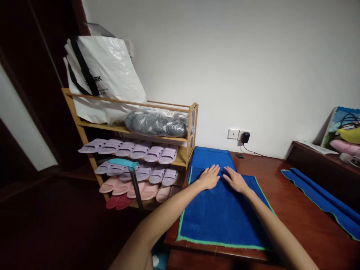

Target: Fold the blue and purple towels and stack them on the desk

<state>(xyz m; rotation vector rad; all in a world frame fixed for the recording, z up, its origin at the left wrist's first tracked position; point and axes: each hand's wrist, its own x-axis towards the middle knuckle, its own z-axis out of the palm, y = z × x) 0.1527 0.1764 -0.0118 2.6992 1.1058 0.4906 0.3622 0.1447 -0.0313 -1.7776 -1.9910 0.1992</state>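
Observation:
A blue cloth with green edging [222, 217] is spread flat on the reddish-brown wooden table. My left hand [209, 177] lies palm down on its upper part, fingers stretched out. Close beside it, my right hand [235, 180] rests on the same cloth with its fingers spread. Neither hand holds anything. Behind them, toward the wall, lies a folded blue cloth [210, 156], and the edged cloth meets or overlaps its near side. On the right of the table is another blue cloth [323, 202] with green edging, folded into a long strip.
Left of the table [284, 210] stands a wooden shoe rack [191, 127] with several slippers [140, 150], bagged grey items [157, 123] and a white bag [112, 67]. A black plug [245, 137] sits in the wall socket, its cord trailing right. A raised ledge [312, 157] borders the right side.

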